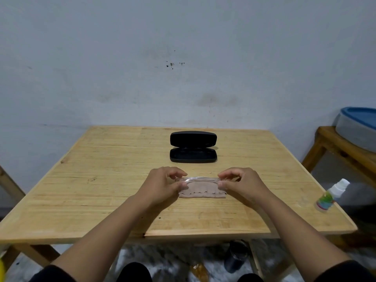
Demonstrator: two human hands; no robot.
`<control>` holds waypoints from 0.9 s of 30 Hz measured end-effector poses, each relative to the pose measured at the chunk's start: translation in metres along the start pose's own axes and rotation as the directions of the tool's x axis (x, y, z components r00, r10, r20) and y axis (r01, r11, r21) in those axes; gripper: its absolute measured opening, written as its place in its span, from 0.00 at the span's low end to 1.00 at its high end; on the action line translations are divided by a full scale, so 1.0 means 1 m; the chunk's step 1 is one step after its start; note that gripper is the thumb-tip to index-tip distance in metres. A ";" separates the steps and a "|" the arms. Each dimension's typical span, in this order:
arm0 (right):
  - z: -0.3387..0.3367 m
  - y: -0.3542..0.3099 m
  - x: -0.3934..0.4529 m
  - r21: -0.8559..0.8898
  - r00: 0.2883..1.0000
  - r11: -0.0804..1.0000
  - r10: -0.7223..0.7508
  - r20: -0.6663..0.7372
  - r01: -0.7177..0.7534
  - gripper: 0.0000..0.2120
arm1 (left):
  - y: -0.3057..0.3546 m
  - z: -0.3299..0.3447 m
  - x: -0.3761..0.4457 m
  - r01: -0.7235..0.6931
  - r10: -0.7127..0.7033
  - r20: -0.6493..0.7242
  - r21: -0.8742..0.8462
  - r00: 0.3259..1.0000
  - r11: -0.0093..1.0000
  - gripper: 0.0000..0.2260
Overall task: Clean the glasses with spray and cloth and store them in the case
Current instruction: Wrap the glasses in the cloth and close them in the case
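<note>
Wooden surface (101,180), open case (193,155) at the back. Left hand (162,185) and right hand (242,183) each pinch an end of the clear glasses (200,179) just above the cloth (201,192). Best to fold the arms gently, fingers off the lenses.

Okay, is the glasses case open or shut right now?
Open. The black glasses case sits on the table with its lid standing up behind the base. The dark tray inside looks empty; both hands hold the glasses nearer the person.
</note>
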State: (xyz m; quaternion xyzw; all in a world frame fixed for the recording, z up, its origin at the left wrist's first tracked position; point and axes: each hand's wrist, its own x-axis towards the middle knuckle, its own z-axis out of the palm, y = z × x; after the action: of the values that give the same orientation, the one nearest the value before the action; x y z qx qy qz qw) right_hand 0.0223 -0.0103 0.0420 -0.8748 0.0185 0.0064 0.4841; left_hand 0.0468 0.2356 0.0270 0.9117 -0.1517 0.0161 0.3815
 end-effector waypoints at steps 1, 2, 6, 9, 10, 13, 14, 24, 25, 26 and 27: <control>0.001 -0.001 0.000 -0.046 1.000 0.999 -0.018 -0.013 0.017 0.10 | 0.000 0.001 -0.001 0.004 -0.004 -0.004 0.000 1.000 1.000 0.13; 0.002 -0.001 0.000 -0.074 0.999 0.997 -0.032 -0.025 0.030 0.09 | 0.001 0.002 -0.001 0.008 -0.008 -0.016 0.001 1.000 1.000 0.12; 0.005 -0.001 0.003 -0.127 0.997 0.990 -0.060 -0.042 0.054 0.05 | 0.005 0.003 0.001 0.014 -0.016 -0.077 -0.031 0.997 0.999 0.05; 0.005 -0.003 0.008 -0.127 0.996 0.990 -0.076 -0.050 0.069 0.04 | 0.005 0.001 0.006 0.008 -0.015 -0.111 -0.063 0.994 0.998 0.03; 0.005 -0.005 0.010 -0.103 0.995 0.993 -0.072 -0.067 0.065 0.03 | 0.005 0.001 0.009 0.009 -0.019 -0.130 -0.075 0.991 0.997 0.03; 0.004 -0.012 0.022 -0.068 0.987 0.992 -0.111 -0.113 0.104 0.06 | 0.006 -0.004 0.022 -0.007 -0.012 -0.191 -0.099 0.982 0.995 0.04; 0.002 -0.016 0.029 -0.071 0.985 0.990 -0.132 -0.115 0.124 0.07 | 0.007 -0.006 0.027 -0.020 -0.002 -0.205 -0.106 0.979 0.994 0.04; 0.000 -0.034 0.103 -0.170 0.947 0.957 -0.264 -0.183 0.234 0.03 | 0.002 -0.015 0.090 -0.044 0.005 -0.410 -0.087 0.912 0.995 0.04; 0.002 -0.034 0.107 -0.169 0.944 0.957 -0.267 -0.192 0.236 0.03 | 0.000 -0.014 0.095 -0.034 -0.008 -0.418 -0.094 0.908 0.995 0.04; 0.004 -0.033 0.111 -0.164 0.943 0.958 -0.266 -0.201 0.235 0.03 | -0.002 -0.012 0.098 -0.023 -0.020 -0.419 -0.099 0.908 0.995 0.04; 0.006 -0.031 0.114 -0.155 0.943 0.960 -0.261 -0.208 0.232 0.03 | -0.005 -0.010 0.101 -0.014 -0.029 -0.414 -0.101 0.910 0.995 0.04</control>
State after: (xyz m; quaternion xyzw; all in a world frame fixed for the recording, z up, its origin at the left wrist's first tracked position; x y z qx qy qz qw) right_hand 0.1373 0.0080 0.0624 -0.8945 -0.0366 -0.1529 0.4186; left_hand 0.1458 0.2191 0.0455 0.8674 -0.0643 0.1999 0.4511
